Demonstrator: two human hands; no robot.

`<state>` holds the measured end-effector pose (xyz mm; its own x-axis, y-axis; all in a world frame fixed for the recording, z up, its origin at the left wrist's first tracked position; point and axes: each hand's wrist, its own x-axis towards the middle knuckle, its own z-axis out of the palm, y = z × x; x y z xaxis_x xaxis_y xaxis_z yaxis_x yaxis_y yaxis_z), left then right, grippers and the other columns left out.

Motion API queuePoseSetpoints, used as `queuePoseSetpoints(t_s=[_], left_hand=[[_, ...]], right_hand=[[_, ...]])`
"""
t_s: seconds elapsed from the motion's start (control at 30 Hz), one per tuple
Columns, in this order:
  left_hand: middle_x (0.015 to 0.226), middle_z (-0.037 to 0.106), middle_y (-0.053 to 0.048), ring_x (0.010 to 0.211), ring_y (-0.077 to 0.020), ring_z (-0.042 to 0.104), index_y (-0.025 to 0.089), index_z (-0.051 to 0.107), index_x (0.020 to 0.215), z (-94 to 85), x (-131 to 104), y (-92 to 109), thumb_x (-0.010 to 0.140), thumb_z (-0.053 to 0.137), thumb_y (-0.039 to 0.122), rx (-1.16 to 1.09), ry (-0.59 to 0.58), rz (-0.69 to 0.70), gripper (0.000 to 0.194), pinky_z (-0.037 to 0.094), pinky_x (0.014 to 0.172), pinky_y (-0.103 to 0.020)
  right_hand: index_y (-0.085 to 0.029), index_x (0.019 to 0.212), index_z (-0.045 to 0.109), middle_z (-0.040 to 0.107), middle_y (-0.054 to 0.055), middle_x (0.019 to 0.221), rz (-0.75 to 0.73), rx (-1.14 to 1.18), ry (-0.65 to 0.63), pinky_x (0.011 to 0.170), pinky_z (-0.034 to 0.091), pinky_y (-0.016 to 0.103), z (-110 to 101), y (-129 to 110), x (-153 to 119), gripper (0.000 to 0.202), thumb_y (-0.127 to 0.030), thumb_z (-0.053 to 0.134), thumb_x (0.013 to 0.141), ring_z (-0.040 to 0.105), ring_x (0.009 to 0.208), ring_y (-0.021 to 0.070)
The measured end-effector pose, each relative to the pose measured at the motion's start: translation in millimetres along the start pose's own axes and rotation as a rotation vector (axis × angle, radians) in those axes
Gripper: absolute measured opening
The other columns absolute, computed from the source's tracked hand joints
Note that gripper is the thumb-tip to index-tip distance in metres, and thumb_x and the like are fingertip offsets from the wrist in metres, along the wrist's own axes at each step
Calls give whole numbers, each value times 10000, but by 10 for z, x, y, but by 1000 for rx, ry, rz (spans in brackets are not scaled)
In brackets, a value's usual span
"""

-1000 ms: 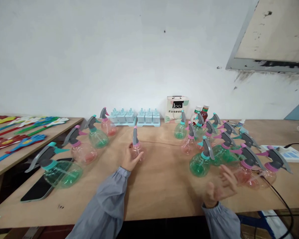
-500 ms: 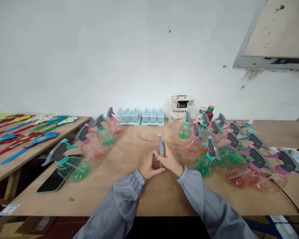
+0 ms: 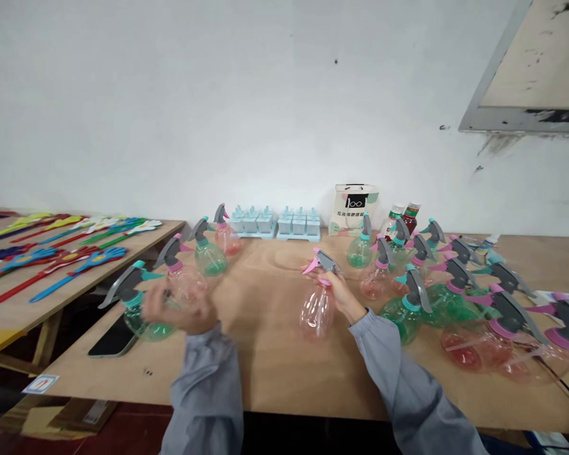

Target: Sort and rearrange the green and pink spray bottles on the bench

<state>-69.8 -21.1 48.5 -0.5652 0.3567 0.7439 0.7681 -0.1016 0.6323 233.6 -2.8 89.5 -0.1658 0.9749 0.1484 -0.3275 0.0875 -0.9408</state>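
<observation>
My right hand (image 3: pixel 337 292) is closed around the neck of a pink clear spray bottle (image 3: pixel 315 316), just under its grey and pink trigger head. The bottle stands near the middle of the table, its pink trigger pointing left. Blurred by motion, my left hand (image 3: pixel 183 311) is at the left with its fingers apart and nothing in them. It is nearest a green spray bottle (image 3: pixel 131 316) and a pink spray bottle (image 3: pixel 183 278), and it hides part of both. Behind these stand another green spray bottle (image 3: pixel 211 258) and a pink one (image 3: pixel 228 241).
Several green and pink spray bottles (image 3: pixel 474 341) crowd the right side of the wooden table (image 3: pixel 275 373). Light-blue popsicle moulds (image 3: pixel 298 224) and a paper bag (image 3: pixel 353 212) stand by the wall. A phone (image 3: pixel 111 338) lies left; hand-shaped plastic toys (image 3: pixel 76 272) cover the side table.
My left hand has let go of the pink spray bottle and moved left towards other bottles. My right hand now holds the bottle's neck, and its trigger head has turned sideways. The view has shifted slightly.
</observation>
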Motion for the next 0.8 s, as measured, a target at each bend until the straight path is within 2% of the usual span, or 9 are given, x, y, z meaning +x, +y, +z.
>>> queuePoseSetpoints(t_s=[0.03, 0.1, 0.2, 0.27, 0.37, 0.47, 0.57, 0.67, 0.8], left_hand=[[1533, 298, -294, 1473, -448, 274, 118, 197, 1435, -117, 99, -90, 859, 538, 486, 128, 176, -46, 764, 207, 1148, -719], [1605, 232, -279, 1506, -461, 209, 142, 231, 1448, -304, 208, -261, 762, 642, 630, 279, 279, -134, 937, 226, 1144, -709], [1608, 263, -308, 1466, -520, 279, 146, 211, 1484, -415, 202, -484, 644, 699, 740, 339, 74, -328, 1138, 225, 1095, -769], [1518, 413, -308, 1342, -534, 445, 139, 264, 1468, -393, 150, -603, 652, 689, 706, 371, -26, -413, 1080, 284, 1034, -776], [1390, 535, -266, 1216, -498, 536, 142, 372, 1409, -308, 68, -692, 688, 638, 655, 435, -80, -361, 924, 347, 979, -736], [1345, 562, -263, 1208, -463, 548, 111, 416, 1398, -233, -20, -625, 706, 608, 687, 439, -137, -247, 921, 369, 1001, -687], [1329, 577, -281, 1244, -448, 548, 75, 438, 1402, -162, -136, -435, 747, 578, 702, 382, -275, -159, 917, 394, 1014, -652], [1360, 574, -256, 1275, -417, 547, 123, 442, 1413, -76, -268, -234, 779, 575, 696, 312, -395, -109, 865, 400, 1027, -630], [1365, 587, -238, 1264, -386, 569, 138, 439, 1413, 31, -422, -55, 740, 659, 659, 209, -464, -35, 880, 422, 1032, -575]], right_hand=[[-233, 997, 730, 790, 70, 949, 35, 30, -6, 849, 548, 368, -11, -40, 0, 377, -398, 694, 660, 736, 996, 274], [-226, 976, 730, 794, 76, 950, 70, 58, 5, 808, 555, 350, -25, -98, -10, 375, -418, 728, 654, 749, 962, 268], [-221, 932, 727, 796, 70, 931, 81, 64, 19, 769, 559, 331, -27, -129, -28, 362, -427, 752, 635, 754, 903, 252], [-221, 887, 717, 793, 63, 894, 83, 59, 34, 736, 561, 326, -26, -114, -29, 336, -423, 748, 620, 752, 881, 251], [-226, 812, 689, 777, 47, 808, 63, 67, 112, 706, 568, 333, -36, -65, -11, 285, -411, 729, 598, 743, 858, 255], [-224, 755, 658, 762, 44, 762, 56, 94, 184, 705, 569, 341, -59, -39, 3, 252, -395, 711, 578, 736, 850, 260], [-220, 784, 666, 766, 55, 784, 102, 83, 116, 711, 557, 332, -67, -60, -10, 260, -374, 697, 578, 737, 892, 266], [-218, 826, 677, 774, 61, 823, 130, 70, 28, 694, 543, 310, -55, -81, -39, 278, -366, 695, 591, 737, 928, 269], [-216, 730, 644, 775, 59, 821, 86, 94, 67, 684, 543, 305, -46, -61, -70, 191, -346, 660, 592, 733, 903, 262]])
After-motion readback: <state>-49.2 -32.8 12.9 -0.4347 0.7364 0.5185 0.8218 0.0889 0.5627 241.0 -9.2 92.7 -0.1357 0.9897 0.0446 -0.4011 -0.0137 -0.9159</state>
